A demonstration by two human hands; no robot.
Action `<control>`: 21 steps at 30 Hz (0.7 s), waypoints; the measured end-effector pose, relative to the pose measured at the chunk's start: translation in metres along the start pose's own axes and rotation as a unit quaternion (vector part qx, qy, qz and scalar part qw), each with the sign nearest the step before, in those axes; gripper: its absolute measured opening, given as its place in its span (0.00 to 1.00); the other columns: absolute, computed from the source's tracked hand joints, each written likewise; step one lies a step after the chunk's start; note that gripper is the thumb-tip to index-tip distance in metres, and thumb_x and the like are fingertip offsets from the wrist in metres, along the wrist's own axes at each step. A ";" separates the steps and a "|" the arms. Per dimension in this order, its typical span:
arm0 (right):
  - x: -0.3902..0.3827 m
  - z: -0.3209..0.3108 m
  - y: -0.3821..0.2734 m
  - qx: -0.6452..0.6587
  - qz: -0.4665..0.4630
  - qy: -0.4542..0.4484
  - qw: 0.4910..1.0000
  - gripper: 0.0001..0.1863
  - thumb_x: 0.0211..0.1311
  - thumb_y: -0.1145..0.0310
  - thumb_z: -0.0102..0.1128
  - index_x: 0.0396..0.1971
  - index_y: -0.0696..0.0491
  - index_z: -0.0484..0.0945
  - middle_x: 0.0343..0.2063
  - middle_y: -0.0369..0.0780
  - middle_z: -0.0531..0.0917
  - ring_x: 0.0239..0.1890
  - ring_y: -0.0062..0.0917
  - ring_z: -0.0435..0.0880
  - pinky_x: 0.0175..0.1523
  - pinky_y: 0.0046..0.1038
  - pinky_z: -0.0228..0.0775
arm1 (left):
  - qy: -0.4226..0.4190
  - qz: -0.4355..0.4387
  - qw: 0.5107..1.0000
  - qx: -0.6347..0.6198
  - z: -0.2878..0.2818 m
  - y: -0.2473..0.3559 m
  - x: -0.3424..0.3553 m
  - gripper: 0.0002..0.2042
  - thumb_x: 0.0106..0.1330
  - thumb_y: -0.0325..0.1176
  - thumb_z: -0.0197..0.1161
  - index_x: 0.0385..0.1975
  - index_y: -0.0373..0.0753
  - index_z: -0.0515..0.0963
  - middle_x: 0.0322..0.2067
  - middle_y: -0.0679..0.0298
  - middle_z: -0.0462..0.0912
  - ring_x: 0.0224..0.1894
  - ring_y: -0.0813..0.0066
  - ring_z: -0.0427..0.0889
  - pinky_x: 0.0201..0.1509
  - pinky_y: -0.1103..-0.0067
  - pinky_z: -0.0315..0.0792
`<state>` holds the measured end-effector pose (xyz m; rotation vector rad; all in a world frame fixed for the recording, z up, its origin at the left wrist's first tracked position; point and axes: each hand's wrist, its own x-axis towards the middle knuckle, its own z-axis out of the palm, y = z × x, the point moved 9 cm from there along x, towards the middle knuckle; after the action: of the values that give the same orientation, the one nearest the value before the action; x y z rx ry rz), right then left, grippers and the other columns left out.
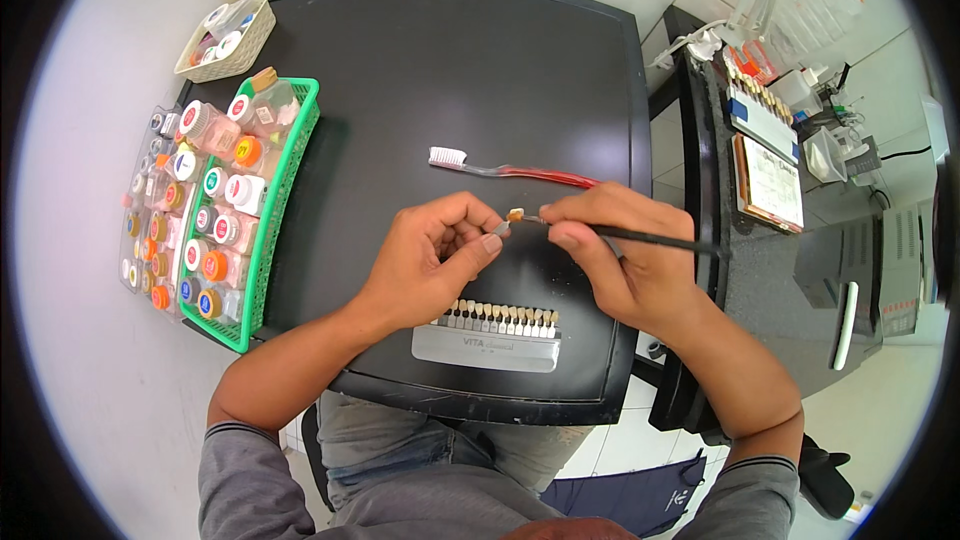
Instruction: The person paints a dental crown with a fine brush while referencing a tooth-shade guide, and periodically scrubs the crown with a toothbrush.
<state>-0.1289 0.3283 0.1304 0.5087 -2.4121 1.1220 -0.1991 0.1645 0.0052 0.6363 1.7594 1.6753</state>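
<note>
Dozens of small capped jars (160, 195) crowd the left side of a black table (480, 80), many packed into a green basket (285, 190) along that edge, while a cream basket (243, 52) sits at the far left corner. Toward the middle, a seated person's left hand (425, 255) is narrowed in a pinch on a small tooth-like piece (515, 214), pale with brown, which juts past the fingertips. Nearer the front edge, a grey shade guide (485, 348) displays its row of tooth-shaped tabs. Beyond the hands, a red-handled toothbrush (510, 171) lies with its bristles pointing left. The right hand (635, 250) holds a slim black-handled tool (650, 239) like a pen, its end at the piece; whether they touch is too small to tell. At right, a second table (755, 275) bears a notebook (772, 185) and another shade guide (763, 120).
</note>
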 end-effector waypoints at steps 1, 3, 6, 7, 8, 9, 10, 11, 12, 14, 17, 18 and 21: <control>-0.001 -0.003 0.003 0.003 0.008 0.012 1.000 0.05 0.72 0.74 0.75 0.42 0.59 0.90 0.36 0.45 0.92 0.32 0.34 0.90 0.37 0.30 0.81 | 0.002 -0.001 1.000 -0.001 0.000 0.000 0.000 0.08 0.81 0.30 0.68 0.52 0.34 0.85 0.34 0.70 0.84 0.33 0.89 0.79 0.39 0.84 0.76; -0.002 -0.008 0.010 0.009 0.023 0.036 0.999 0.05 0.72 0.74 0.75 0.42 0.59 0.90 0.36 0.44 0.92 0.32 0.34 0.91 0.37 0.30 0.81 | 0.001 0.007 1.000 0.000 0.000 0.001 0.000 0.09 0.81 0.31 0.68 0.53 0.34 0.85 0.34 0.70 0.84 0.33 0.89 0.78 0.38 0.84 0.76; -0.002 -0.002 0.004 0.003 0.000 0.016 1.000 0.05 0.72 0.74 0.75 0.43 0.59 0.90 0.36 0.44 0.92 0.31 0.35 0.90 0.37 0.30 0.81 | 0.002 0.017 1.000 0.013 0.001 0.002 0.001 0.10 0.81 0.31 0.68 0.55 0.34 0.85 0.33 0.71 0.83 0.33 0.89 0.77 0.38 0.84 0.76; -0.002 0.000 0.004 0.002 -0.011 0.014 1.000 0.05 0.72 0.74 0.75 0.43 0.59 0.90 0.36 0.44 0.92 0.31 0.35 0.90 0.37 0.30 0.81 | 0.002 0.020 1.000 0.019 0.001 0.003 0.001 0.10 0.81 0.31 0.68 0.55 0.34 0.85 0.33 0.71 0.83 0.32 0.89 0.77 0.38 0.84 0.76; -0.002 -0.004 0.010 -0.008 0.034 0.022 0.999 0.06 0.72 0.73 0.76 0.43 0.59 0.90 0.37 0.44 0.92 0.32 0.36 0.91 0.37 0.31 0.82 | 0.001 0.020 1.000 0.021 0.001 0.003 0.001 0.10 0.82 0.31 0.68 0.55 0.34 0.85 0.33 0.72 0.82 0.32 0.89 0.76 0.38 0.84 0.75; -0.003 -0.006 0.009 0.000 0.030 0.026 0.999 0.06 0.72 0.73 0.76 0.43 0.59 0.90 0.37 0.44 0.92 0.32 0.36 0.91 0.37 0.31 0.82 | -0.001 0.020 1.000 0.022 0.001 0.004 0.001 0.10 0.82 0.31 0.68 0.56 0.33 0.85 0.33 0.72 0.82 0.32 0.89 0.76 0.38 0.84 0.75; -0.003 -0.007 0.009 0.008 0.025 0.031 0.999 0.06 0.73 0.73 0.76 0.43 0.59 0.90 0.36 0.44 0.92 0.32 0.36 0.91 0.38 0.31 0.82 | -0.002 0.020 1.000 0.024 0.001 0.004 0.001 0.10 0.82 0.31 0.68 0.56 0.33 0.85 0.33 0.72 0.82 0.32 0.89 0.75 0.38 0.84 0.75; -0.003 -0.009 0.009 0.017 0.020 0.035 0.999 0.06 0.73 0.73 0.75 0.43 0.58 0.90 0.36 0.44 0.92 0.33 0.35 0.91 0.38 0.31 0.82 | -0.002 0.028 0.999 0.026 0.001 0.005 0.001 0.11 0.82 0.30 0.68 0.56 0.33 0.85 0.33 0.72 0.81 0.32 0.89 0.75 0.38 0.84 0.74; -0.002 -0.008 0.009 0.012 0.024 0.034 0.999 0.06 0.73 0.73 0.75 0.43 0.58 0.90 0.36 0.44 0.92 0.33 0.35 0.91 0.38 0.31 0.82 | -0.001 0.035 0.999 0.029 0.002 0.007 0.001 0.11 0.82 0.30 0.68 0.56 0.33 0.85 0.32 0.73 0.81 0.32 0.89 0.75 0.38 0.84 0.74; -0.002 -0.004 0.011 0.002 0.032 0.029 0.999 0.06 0.73 0.72 0.76 0.43 0.58 0.90 0.36 0.43 0.92 0.33 0.35 0.91 0.38 0.31 0.82 | -0.002 0.042 0.999 0.033 0.002 0.008 0.001 0.11 0.82 0.30 0.67 0.57 0.33 0.85 0.32 0.73 0.81 0.32 0.88 0.75 0.37 0.84 0.73; -0.003 -0.006 0.011 -0.009 0.051 0.019 0.999 0.06 0.73 0.72 0.75 0.42 0.59 0.90 0.36 0.43 0.92 0.33 0.36 0.91 0.38 0.31 0.82 | -0.004 0.044 0.998 0.040 0.002 0.007 0.001 0.11 0.82 0.30 0.67 0.57 0.33 0.85 0.33 0.73 0.80 0.32 0.88 0.75 0.37 0.84 0.72; -0.002 -0.005 0.006 -0.004 0.026 0.017 1.000 0.06 0.74 0.72 0.75 0.42 0.59 0.90 0.36 0.43 0.92 0.32 0.36 0.91 0.38 0.31 0.82 | -0.006 0.047 0.998 0.043 0.002 0.007 0.001 0.11 0.82 0.30 0.67 0.57 0.33 0.85 0.33 0.73 0.80 0.32 0.88 0.75 0.37 0.84 0.72; -0.001 -0.002 0.007 -0.011 0.026 0.015 0.999 0.06 0.74 0.72 0.75 0.42 0.59 0.90 0.36 0.43 0.92 0.32 0.35 0.90 0.38 0.31 0.82 | -0.004 0.051 0.998 0.045 0.002 0.007 0.001 0.11 0.82 0.29 0.67 0.57 0.33 0.85 0.33 0.73 0.80 0.32 0.88 0.74 0.37 0.84 0.71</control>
<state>-0.1307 0.3338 0.1266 0.4212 -2.4211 1.1149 -0.1987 0.1670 0.0122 0.7852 1.8328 1.6646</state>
